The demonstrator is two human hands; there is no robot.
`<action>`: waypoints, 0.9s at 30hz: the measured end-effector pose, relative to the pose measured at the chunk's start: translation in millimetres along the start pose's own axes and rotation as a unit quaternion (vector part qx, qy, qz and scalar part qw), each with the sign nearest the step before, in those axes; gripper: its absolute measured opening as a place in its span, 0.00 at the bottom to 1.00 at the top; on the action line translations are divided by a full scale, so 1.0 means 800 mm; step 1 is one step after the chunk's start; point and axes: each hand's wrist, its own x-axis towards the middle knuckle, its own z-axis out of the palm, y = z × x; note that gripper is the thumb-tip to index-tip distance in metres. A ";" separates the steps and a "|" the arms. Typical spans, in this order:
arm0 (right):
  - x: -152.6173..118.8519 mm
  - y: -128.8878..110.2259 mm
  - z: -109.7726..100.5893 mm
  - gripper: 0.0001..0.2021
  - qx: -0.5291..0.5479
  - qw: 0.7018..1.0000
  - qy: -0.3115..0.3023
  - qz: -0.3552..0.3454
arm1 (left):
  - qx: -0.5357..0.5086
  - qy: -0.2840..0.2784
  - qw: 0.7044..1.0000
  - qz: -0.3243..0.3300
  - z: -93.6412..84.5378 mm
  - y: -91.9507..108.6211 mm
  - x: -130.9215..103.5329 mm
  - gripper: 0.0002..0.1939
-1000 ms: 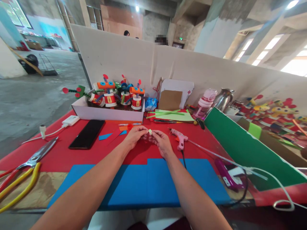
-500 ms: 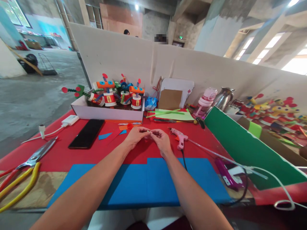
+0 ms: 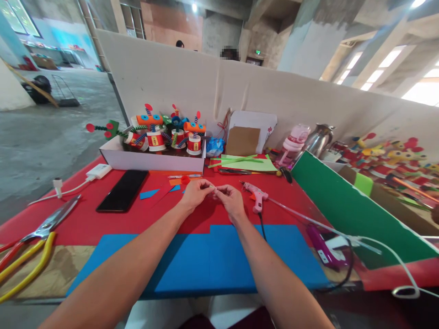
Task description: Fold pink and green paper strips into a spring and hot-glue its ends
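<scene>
My left hand (image 3: 197, 193) and my right hand (image 3: 230, 199) meet at the fingertips above the red table cover (image 3: 192, 219). Both are closed in a pinch around something tiny and pale between them, too small to name. Just right of my right hand lies a pink glue gun (image 3: 255, 194) with a dark cord. Blue paper scraps (image 3: 149, 194) and an orange paper piece (image 3: 175, 182) lie left of my left hand. Blue sheets (image 3: 206, 260) spread beneath my forearms.
At the left are a black phone (image 3: 122, 191), large shears (image 3: 48, 226) and a white adapter (image 3: 99, 171). Behind stands a box (image 3: 151, 162) of paper-cup figures. A green board (image 3: 356, 210), purple tool (image 3: 325, 249) and cable are right. People's heads show beyond the partition (image 3: 171, 77).
The view has shifted slightly. My hands keep nearly the same pinched pose, and an orange stick-like item now shows at the far right, by a person's hand.
</scene>
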 end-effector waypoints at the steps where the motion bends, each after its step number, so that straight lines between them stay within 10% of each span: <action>1: 0.000 0.000 0.000 0.15 -0.001 1.000 -0.001 0.002 | -0.004 0.007 1.000 -0.006 0.001 -0.001 0.000 0.05; 12: 0.002 0.000 -0.003 0.16 0.055 0.998 0.010 0.025 | -0.209 -0.076 0.971 -0.085 0.000 -0.005 -0.001 0.17; 27: 0.000 -0.007 -0.003 0.13 0.061 0.997 -0.034 0.034 | -0.196 -0.060 0.975 -0.090 -0.001 -0.003 -0.002 0.17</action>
